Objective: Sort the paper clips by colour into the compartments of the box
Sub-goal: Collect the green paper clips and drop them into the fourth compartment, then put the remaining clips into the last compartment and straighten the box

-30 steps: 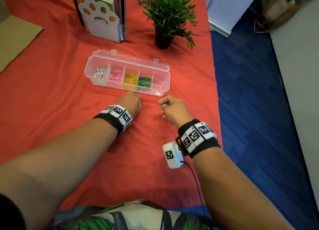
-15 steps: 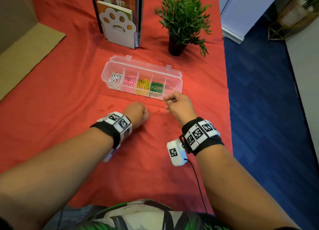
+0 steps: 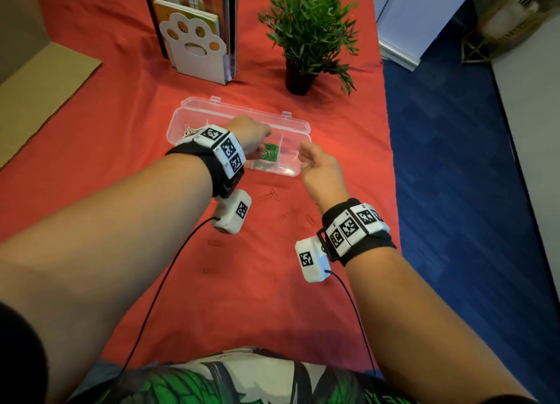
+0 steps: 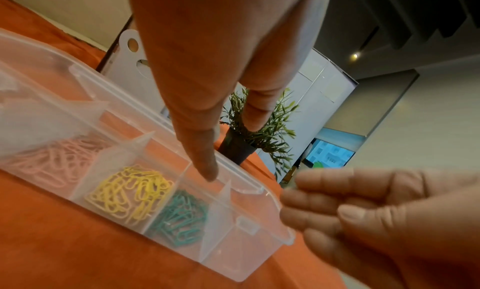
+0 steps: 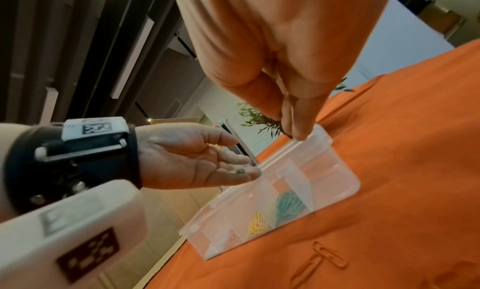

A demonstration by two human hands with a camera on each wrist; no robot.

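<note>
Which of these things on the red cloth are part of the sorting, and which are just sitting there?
Part of the job:
clear box
green clips
yellow clips
pink clips
orange clips loose on the cloth
left hand
right hand

Just lying about:
potted plant
paw bookend
cardboard
</note>
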